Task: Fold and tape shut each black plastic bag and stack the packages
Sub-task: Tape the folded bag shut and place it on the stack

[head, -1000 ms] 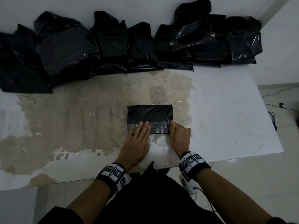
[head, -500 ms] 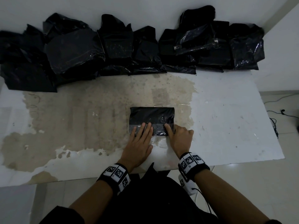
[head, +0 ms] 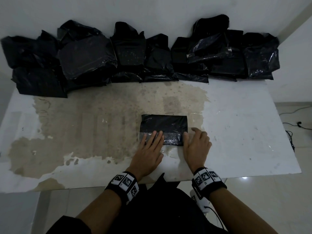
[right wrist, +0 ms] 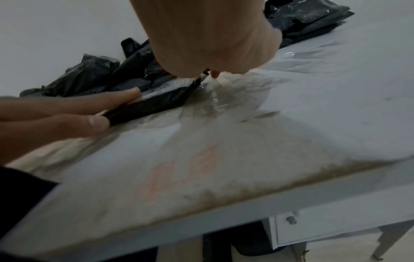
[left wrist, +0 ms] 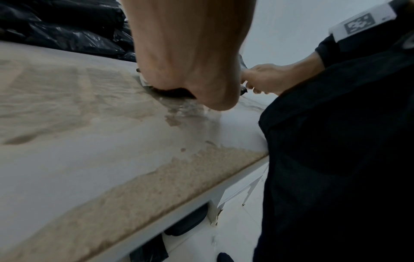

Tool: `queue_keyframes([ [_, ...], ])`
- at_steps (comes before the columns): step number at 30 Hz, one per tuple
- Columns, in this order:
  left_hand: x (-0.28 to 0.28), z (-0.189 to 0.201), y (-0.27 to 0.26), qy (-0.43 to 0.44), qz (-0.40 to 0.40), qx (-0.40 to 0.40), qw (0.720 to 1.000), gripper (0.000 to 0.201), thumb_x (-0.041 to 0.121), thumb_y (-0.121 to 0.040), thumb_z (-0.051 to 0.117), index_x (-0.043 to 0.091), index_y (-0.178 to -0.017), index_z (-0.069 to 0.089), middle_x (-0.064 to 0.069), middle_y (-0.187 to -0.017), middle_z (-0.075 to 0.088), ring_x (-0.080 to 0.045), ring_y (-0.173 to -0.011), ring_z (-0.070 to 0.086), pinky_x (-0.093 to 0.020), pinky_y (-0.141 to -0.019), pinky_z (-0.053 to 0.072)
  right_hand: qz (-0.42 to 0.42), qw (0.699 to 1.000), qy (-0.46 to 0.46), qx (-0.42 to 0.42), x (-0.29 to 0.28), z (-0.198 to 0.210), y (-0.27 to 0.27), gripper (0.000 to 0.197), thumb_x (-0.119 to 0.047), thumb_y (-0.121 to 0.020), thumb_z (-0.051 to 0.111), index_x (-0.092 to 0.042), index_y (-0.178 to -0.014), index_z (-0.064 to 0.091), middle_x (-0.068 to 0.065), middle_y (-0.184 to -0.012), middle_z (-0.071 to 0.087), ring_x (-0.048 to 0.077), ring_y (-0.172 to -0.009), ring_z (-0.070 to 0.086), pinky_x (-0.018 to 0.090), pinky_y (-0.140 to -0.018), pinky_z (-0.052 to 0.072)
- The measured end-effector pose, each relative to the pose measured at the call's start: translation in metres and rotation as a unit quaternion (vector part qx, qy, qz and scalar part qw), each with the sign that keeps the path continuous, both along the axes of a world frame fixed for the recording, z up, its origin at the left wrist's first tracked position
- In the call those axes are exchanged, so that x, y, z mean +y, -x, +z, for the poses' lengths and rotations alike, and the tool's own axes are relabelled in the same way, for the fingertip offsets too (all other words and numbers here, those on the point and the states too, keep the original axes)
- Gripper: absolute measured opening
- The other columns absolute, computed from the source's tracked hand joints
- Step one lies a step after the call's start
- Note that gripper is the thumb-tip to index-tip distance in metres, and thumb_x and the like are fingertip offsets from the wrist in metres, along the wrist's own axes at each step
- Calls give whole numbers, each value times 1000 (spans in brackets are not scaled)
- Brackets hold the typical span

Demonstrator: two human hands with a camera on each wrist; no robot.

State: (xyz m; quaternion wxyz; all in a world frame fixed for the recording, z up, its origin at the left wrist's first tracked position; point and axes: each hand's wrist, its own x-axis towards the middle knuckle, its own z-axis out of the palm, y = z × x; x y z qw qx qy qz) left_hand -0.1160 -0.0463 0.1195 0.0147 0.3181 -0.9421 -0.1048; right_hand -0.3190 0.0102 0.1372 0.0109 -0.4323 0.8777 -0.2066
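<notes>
A folded black plastic bag [head: 164,129] lies flat on the bench [head: 244,132], a strip of clear tape [head: 170,136] running across its near part. Taking that package as the landmark: the left hand [head: 148,153] rests on its near left corner, fingers [head: 157,137] straight and close together, pressing the tape down; the thumb lies beside the package's near edge in the right wrist view. The right hand [head: 196,146] sits just beside its right edge, fingers loosely spread and laid flat on the tape end and the bench, its thumb tip touching the package's near right corner. Neither hand grips anything.

Well beyond the package, along the wall [head: 152,10], stands a row of piled black packages [head: 131,54], some glossy with tape. The bench surface around the package is worn to a tan patch [head: 87,125]. Each wrist wears a black band with 3 or so printed markers [head: 125,181].
</notes>
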Motion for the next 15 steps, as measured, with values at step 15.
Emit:
queue_keyframes([
  [15,-3,12,-35,15,206,76,976,53,31,-101,34,1,-141,52,-18,-144,51,-36,-129,51,-52,-107,40,305,947,-85,60,3,-25,-23,66,-43,-108,27,-1,-159,21,21,-167,14,32,-156,10,47,-124,25],
])
